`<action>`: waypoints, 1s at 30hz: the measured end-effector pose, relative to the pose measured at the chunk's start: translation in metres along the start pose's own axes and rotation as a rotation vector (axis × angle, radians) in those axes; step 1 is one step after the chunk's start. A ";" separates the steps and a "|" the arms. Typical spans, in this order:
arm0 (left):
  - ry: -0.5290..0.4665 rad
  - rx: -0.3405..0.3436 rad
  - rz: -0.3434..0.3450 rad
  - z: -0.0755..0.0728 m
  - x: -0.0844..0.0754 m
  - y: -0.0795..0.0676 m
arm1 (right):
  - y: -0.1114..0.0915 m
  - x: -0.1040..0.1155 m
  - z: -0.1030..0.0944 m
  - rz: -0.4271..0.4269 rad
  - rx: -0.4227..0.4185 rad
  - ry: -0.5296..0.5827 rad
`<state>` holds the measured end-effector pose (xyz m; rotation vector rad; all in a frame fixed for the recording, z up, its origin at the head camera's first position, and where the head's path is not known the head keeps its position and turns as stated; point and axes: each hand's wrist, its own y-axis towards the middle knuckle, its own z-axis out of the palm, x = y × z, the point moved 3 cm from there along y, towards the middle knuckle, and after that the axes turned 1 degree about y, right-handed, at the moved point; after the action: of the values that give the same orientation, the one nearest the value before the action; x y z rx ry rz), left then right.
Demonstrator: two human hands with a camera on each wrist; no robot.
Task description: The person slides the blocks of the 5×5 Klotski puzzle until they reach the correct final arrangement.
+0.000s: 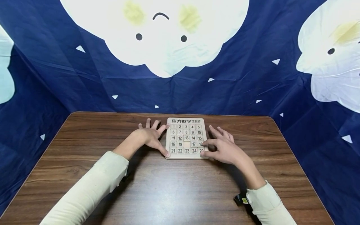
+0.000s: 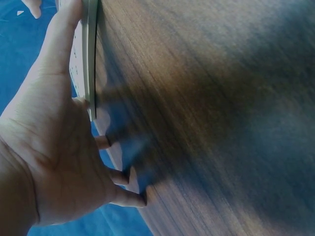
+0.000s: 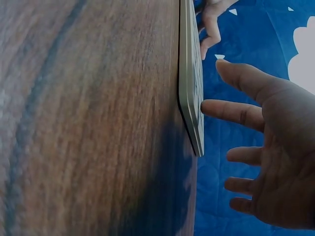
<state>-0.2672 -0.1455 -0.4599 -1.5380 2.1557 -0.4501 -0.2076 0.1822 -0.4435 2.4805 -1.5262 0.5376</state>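
Note:
A pale sliding number puzzle [image 1: 185,156] lies flat near the table's far edge, with dark characters across its top. Its numbered tiles run in rows, and the one gap [image 1: 187,144] is in the fourth row between 19 and 17. My left hand [image 1: 150,136] is spread at the board's left side, thumb at the lower left corner and index finger at the upper left edge. From the right, my right hand [image 1: 226,149] reaches in with its index fingertip at tile 18 and its thumb over tile 20. In the right wrist view its other fingers extend off the board.
The brown wooden table [image 1: 168,193] carries the board. Behind it hangs a dark blue cloth [image 1: 135,87] printed with white clouds and small triangles. A small black device [image 1: 239,199] sits at the right sleeve's cuff.

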 end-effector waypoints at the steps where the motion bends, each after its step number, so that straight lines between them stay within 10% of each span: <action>1: 0.000 0.000 0.000 0.000 0.000 0.000 | 0.000 0.000 0.000 0.000 0.000 -0.001; 30: 0.008 0.001 -0.007 0.000 0.000 -0.003 | 0.024 0.057 0.026 -0.125 0.109 0.004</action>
<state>-0.2651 -0.1461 -0.4582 -1.5460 2.1562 -0.4601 -0.2002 0.1155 -0.4461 2.6324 -1.3636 0.6199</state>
